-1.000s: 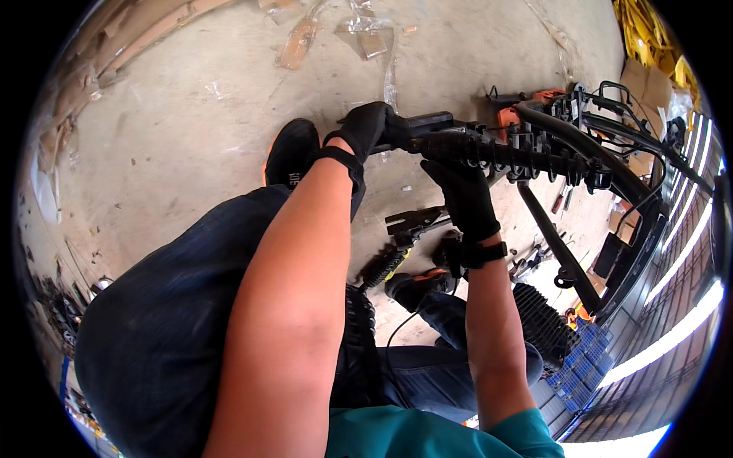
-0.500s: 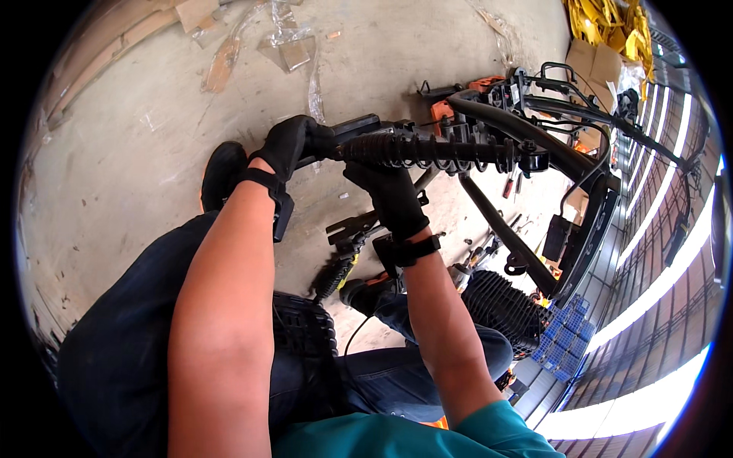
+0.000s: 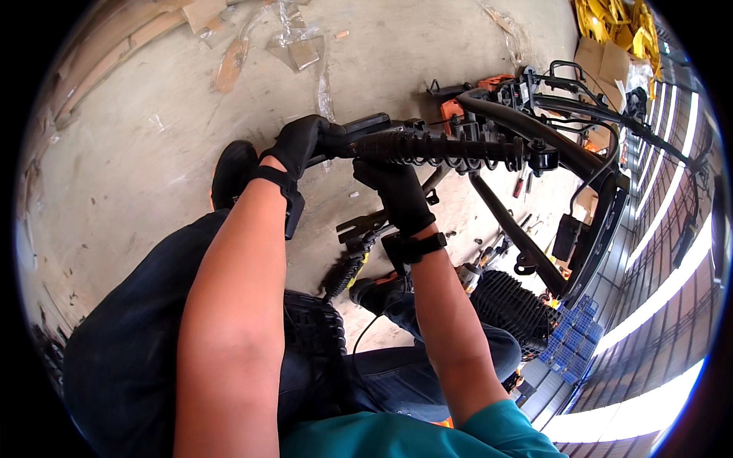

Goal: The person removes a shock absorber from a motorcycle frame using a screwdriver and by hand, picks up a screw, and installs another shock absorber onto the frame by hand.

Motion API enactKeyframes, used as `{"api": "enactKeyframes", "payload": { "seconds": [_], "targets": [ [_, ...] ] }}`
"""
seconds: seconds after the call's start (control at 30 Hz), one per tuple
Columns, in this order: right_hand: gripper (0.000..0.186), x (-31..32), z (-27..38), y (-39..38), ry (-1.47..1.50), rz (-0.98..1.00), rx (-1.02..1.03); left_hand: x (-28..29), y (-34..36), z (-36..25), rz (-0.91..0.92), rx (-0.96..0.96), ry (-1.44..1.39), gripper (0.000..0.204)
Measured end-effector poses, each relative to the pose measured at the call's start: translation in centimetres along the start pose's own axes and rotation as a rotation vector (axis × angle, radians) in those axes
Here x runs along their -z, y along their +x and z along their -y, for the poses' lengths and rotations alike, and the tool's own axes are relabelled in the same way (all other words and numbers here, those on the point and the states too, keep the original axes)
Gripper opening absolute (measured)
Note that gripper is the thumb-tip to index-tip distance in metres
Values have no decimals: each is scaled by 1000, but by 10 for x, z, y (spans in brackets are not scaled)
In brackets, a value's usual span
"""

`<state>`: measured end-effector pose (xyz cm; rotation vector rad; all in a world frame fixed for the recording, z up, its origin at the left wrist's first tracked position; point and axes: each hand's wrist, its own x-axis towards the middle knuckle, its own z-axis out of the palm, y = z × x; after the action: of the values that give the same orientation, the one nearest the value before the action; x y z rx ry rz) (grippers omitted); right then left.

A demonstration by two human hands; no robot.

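Observation:
My left hand, in a black glove, is closed at the left end of a black coil-spring shock absorber, beside a flat black bar; exactly what its fingertips grip is hidden. My gloved right hand is just below the shock's left part, fingers curled against its underside and partly hidden by it. The shock lies roughly horizontal along a black tubular metal frame, with an orange part behind it.
A second shock with yellow lies on the concrete floor, near scattered tools and a black ribbed part. Cardboard and plastic scraps lie ahead. Yellow parts are piled at upper right; blue crates are at lower right.
The view has shifted, so hands and frame sit further left than a second ago, moving slightly back right in the last half second. Both hands stay at the shock's left part.

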<state>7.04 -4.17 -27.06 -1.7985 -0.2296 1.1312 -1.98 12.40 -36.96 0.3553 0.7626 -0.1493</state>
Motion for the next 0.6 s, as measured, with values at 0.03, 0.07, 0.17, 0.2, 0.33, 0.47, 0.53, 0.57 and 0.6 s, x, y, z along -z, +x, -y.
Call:
{"api": "enactKeyframes", "payload": {
  "seconds": [0.03, 0.07, 0.17, 0.2, 0.33, 0.47, 0.53, 0.57, 0.6],
  "targets": [
    [13, 0, 0, 0, -2, 5, 8, 1, 1, 1, 13, 1, -10, 23],
    [13, 0, -1, 0, -9, 6, 19, -3, -1, -2, -14, 9, 25, 24],
    [13, -1, -2, 0, -8, -10, 38, -12, -12, -6, -8, 7, 30, 27],
    [15, -1, -2, 0, 15, -16, 46, -13, -14, -7, -24, 8, 87, 32],
    [25, -1, -9, 3, 43, -50, 72, -7, -9, -3, 12, 7, 24, 34],
    [33, 2, -10, 2, 78, -82, 46, -10, -10, -3, 11, -5, 23, 34],
    [34, 4, -11, 3, 76, -81, 23, -13, -13, -5, 1, -11, 27, 35],
    [34, 5, -11, 3, 77, -81, 23, -13, -13, -5, 7, -11, 22, 35],
    [34, 5, -11, 4, 77, -81, 23, -13, -13, -6, 13, -10, 18, 35]
  ]
}}
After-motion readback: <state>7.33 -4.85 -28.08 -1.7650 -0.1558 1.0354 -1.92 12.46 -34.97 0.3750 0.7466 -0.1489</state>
